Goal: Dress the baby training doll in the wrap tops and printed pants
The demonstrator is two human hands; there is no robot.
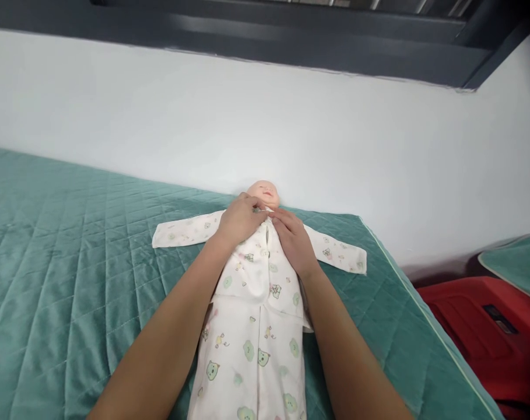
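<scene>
A baby doll lies on its back, its head close to the wall. It wears a white baby top printed with small green and brown animals, sleeves spread to both sides. White trousers in a like print stretch toward me. At the collar, just below the doll's chin, my left hand pinches the fabric edge. My right hand meets it there, fingertips closed on the collar's other side. Whatever fastener lies between the fingers is hidden. Below them the front placket gaps a little.
A green quilted cover spreads under the doll, its piped edge running down the right. Behind it rises a white wall beneath a dark window frame. A red plastic object with green cloth stands at the right.
</scene>
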